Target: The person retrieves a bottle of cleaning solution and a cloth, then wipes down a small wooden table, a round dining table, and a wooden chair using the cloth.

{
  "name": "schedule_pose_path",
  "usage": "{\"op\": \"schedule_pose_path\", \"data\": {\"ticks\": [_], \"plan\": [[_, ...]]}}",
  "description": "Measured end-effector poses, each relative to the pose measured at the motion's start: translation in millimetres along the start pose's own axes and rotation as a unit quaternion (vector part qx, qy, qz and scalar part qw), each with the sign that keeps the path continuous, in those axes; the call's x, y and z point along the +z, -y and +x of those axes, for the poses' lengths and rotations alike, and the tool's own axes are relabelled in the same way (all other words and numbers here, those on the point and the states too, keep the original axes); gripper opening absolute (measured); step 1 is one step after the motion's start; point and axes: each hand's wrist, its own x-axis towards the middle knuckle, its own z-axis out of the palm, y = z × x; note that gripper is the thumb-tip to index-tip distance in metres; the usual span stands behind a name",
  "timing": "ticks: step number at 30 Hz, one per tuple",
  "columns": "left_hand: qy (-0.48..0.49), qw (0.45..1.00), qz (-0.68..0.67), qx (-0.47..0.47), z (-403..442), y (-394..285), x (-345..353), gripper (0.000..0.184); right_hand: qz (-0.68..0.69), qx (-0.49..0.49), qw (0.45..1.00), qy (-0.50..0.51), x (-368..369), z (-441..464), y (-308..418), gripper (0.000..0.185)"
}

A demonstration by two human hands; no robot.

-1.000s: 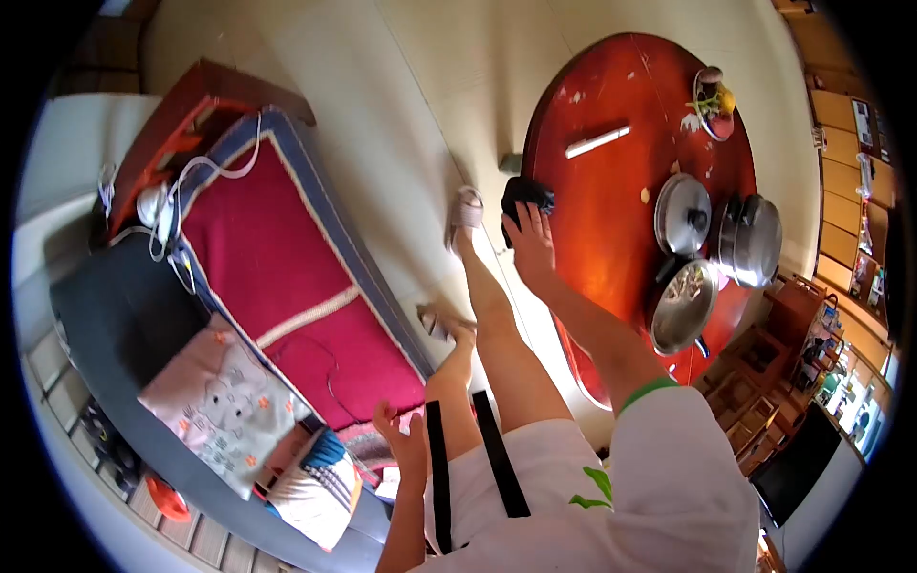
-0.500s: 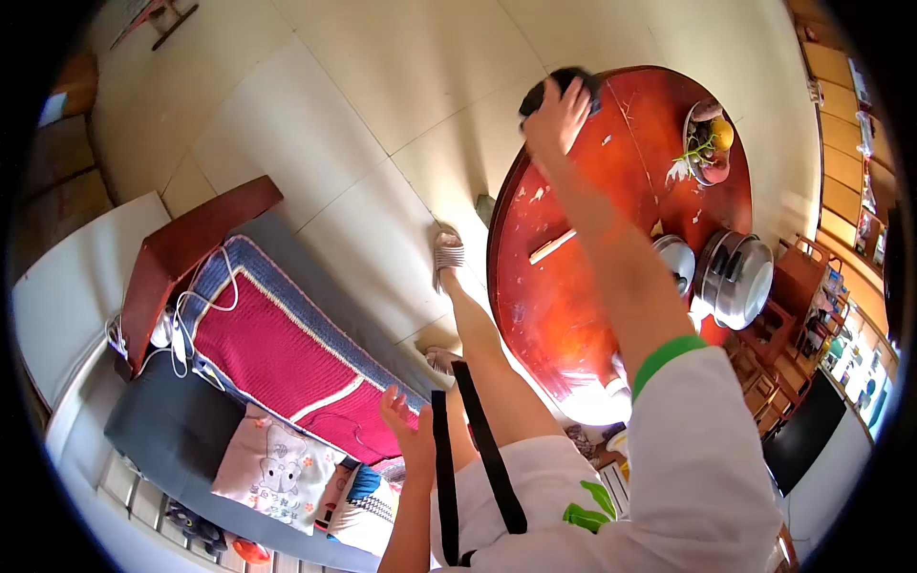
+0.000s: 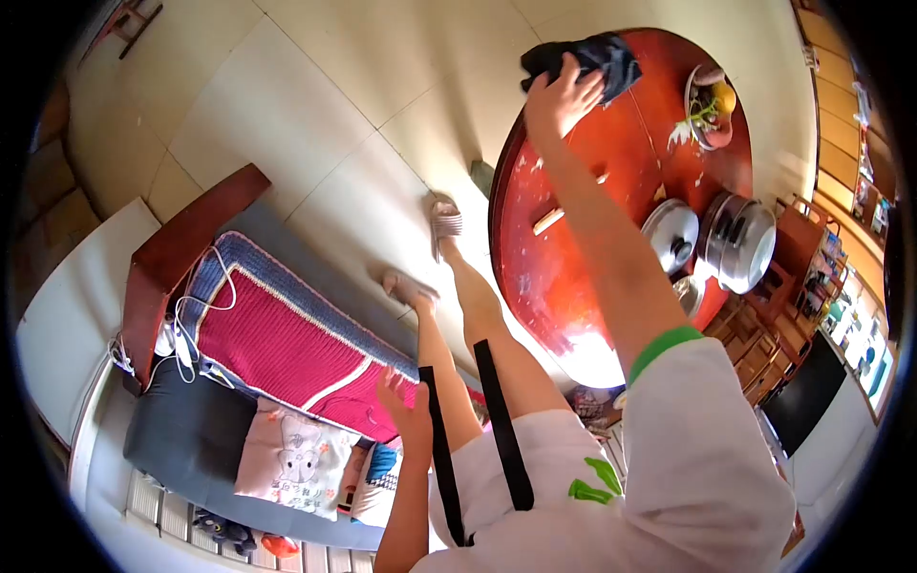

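Note:
My right hand [image 3: 565, 98] reaches to the far left rim of the round red table [image 3: 535, 286]. It is closed on a bunched dark cloth [image 3: 611, 59], thumb and fingers somewhat apart, and part of the cloth lies over the table edge. The fingers' undersides are hidden. My left hand [image 3: 409, 406] hangs low beside my leg, fingers apart and nothing in it, in front of the red knitted cover on the sofa. On the tabletop lies a short light-coloured stick-like piece [image 3: 548, 222], along with small pale scraps.
A bowl of fruit and greens [image 3: 709, 107] stands at the table's far right. Nearer are a lidded pan [image 3: 671, 237] and a large steel pot [image 3: 740, 244]. To the left is a grey sofa [image 3: 177, 430] with a cushion [image 3: 294, 458] and white cables [image 3: 181, 334].
The dark cloth has spread out to the right across the table's far end. My view has shifted, and my left foot has come forward on the floor. My left hand stays low.

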Motion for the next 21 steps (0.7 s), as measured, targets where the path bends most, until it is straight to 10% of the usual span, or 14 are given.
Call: {"op": "schedule_pose_path", "data": {"ticks": [12, 21], "plan": [[0.075, 0.984, 0.122, 0.105, -2, 30, -62, 0.059, 0.066, -0.12, 0.951, 0.276, -139, -224, -22, 0.078], [0.085, 0.971, 0.18, 0.136, 8, 58, -133, 0.061, 0.038, -0.051, 0.951, 0.304, -219, -359, -105, 0.081]]}}
